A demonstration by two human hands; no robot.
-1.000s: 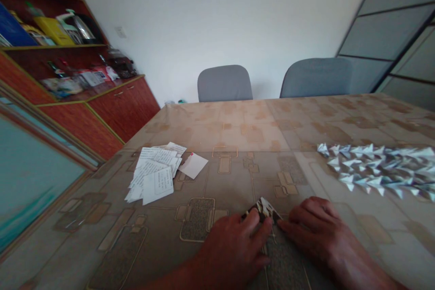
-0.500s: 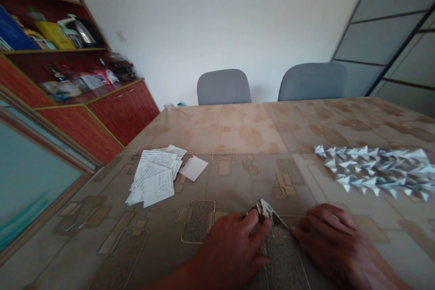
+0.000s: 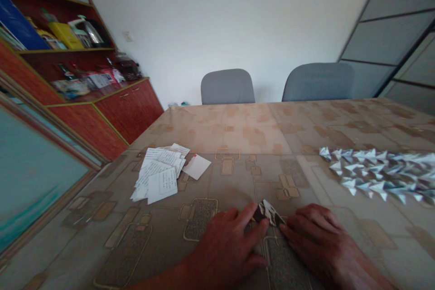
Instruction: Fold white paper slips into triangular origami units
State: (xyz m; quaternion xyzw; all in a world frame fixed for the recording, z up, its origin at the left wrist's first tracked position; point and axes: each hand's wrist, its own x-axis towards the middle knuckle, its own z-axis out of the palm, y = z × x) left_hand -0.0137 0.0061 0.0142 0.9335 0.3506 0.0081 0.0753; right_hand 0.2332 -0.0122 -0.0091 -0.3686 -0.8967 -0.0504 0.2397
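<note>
A small folded paper piece [image 3: 268,212], dark with white patches and a peaked top, lies on the patterned tablecloth in front of me. My left hand [image 3: 229,238] pins its left side and lower edge, with the index finger and another fingertip pressed on it and the thumb lower down. At the paper's right corner, my right hand [image 3: 316,238] has its fingers curled together, with the fingertips on that corner. The right hand's palm side is hidden.
Printed paper slips [image 3: 162,174] lie in a loose pile to the left, beside a blank white card [image 3: 197,166]. Rows of pointed folded paper pieces [image 3: 377,170] stand on the right. Two grey chairs [image 3: 227,87] are behind the table's far edge; a red-brown cabinet [image 3: 132,108] stands at left.
My right hand has moved slightly left, its fingertips now against the paper's right corner. The left fingers have shifted a little on the paper. The view has turned slightly left.
</note>
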